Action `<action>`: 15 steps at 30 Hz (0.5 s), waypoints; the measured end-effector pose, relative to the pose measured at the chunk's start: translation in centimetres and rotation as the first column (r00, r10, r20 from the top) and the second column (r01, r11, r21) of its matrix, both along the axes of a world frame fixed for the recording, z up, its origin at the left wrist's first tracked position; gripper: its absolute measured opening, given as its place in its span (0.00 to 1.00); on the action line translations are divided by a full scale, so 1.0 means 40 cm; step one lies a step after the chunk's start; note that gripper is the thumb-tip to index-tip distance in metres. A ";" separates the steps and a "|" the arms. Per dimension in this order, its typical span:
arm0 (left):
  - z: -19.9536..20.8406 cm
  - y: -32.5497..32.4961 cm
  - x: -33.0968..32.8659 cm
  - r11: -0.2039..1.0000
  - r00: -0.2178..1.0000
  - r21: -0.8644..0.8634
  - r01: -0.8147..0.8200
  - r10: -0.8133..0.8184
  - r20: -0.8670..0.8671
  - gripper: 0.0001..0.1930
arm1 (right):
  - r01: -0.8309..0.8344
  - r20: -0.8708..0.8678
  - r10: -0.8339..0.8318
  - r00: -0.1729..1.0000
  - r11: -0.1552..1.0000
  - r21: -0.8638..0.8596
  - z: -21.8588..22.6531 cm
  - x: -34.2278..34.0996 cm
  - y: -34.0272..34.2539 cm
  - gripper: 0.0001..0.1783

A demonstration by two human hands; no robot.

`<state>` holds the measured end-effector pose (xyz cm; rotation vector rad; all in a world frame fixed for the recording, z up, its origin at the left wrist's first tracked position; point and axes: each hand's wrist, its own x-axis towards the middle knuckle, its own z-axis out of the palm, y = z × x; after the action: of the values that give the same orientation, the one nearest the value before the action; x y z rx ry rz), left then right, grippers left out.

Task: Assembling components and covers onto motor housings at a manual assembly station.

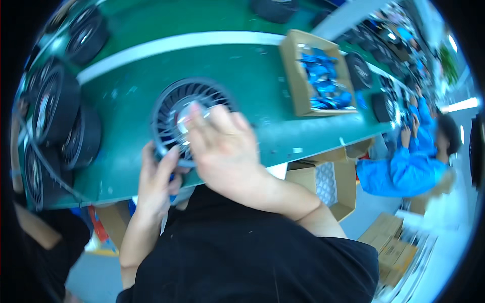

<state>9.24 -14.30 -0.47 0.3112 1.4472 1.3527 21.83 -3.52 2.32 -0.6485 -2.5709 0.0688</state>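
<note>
From my end, the green worktable (126,151) is the biggest thing I have, running across the whole view in front of the person. Several stacked wheels (72,108) crowd its left end, and to the right an open cardboard box (294,96) holds blue-wrapped parts (323,76). Between them, close to the table's near edge, I have the spoked wheel (160,118) being worked on, face up toward my camera; I can't tell if it lies flat or slightly tipped.

The right hand (225,151) reaches over its face, fingers bunched together at the centre; motion blur means I can't tell whether they pinch anything. The left hand (155,174) is clamped on the near-left rim, thumb over the edge. Smallest, I make out a shiny silver hub (182,122) by the right fingertips and a blue object (175,186) against the left hand, too hidden to identify.

I judge the step to be close work at the hub. The next move, I think, calls for a steady left hold and even right-hand pressure, centred on the hub
</note>
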 end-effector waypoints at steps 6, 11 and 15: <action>0.000 0.053 -0.016 0.998 0.998 -0.027 0.065 -0.065 -0.005 0.27 | -0.028 -0.395 -0.009 0.919 0.996 -0.089 0.010 0.157 0.195 0.12; 0.026 0.101 -0.072 0.998 1.000 -0.058 0.028 -0.028 0.011 0.24 | 0.524 0.029 -0.529 0.848 0.829 -0.194 0.053 0.385 0.418 0.18; 0.000 0.258 -0.146 1.000 0.995 0.012 0.024 -0.025 0.101 0.24 | 0.478 0.092 -0.469 0.878 0.854 -0.208 -0.042 0.440 0.477 0.21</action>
<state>3.42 -3.97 -0.47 0.2625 1.3484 1.3379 39.42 15.54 0.64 -1.3661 -2.3787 0.1861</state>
